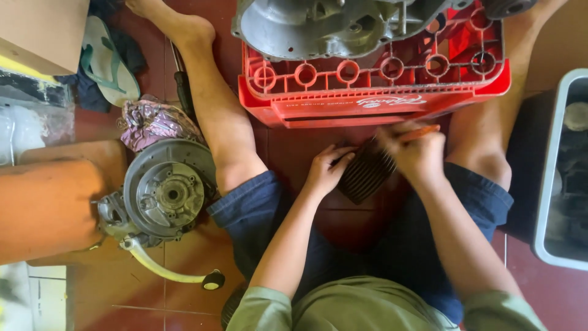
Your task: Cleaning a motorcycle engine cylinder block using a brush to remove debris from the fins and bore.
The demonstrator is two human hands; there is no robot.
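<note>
While the person sits on the red tiled floor (294, 147) with legs spread, both hands work at the centre of the frame on a dark finned cylinder (362, 178). The left hand (324, 171) curls around its left end, fingers closed on the fins to steady it. The right hand (416, 153) is closed around an orange-handled tool (422, 132), its tip hidden among the fins; it looks like scraping or brushing the fins clean, though the motion is blurred. Just above stands a red plastic crate (373, 101) carrying a grey engine casing (318, 27). At centre left lies an engine block with round flywheel (165, 193). Judging by the grip, the next stroke needs the left hand holding firm while the cylinder is turned.
</note>
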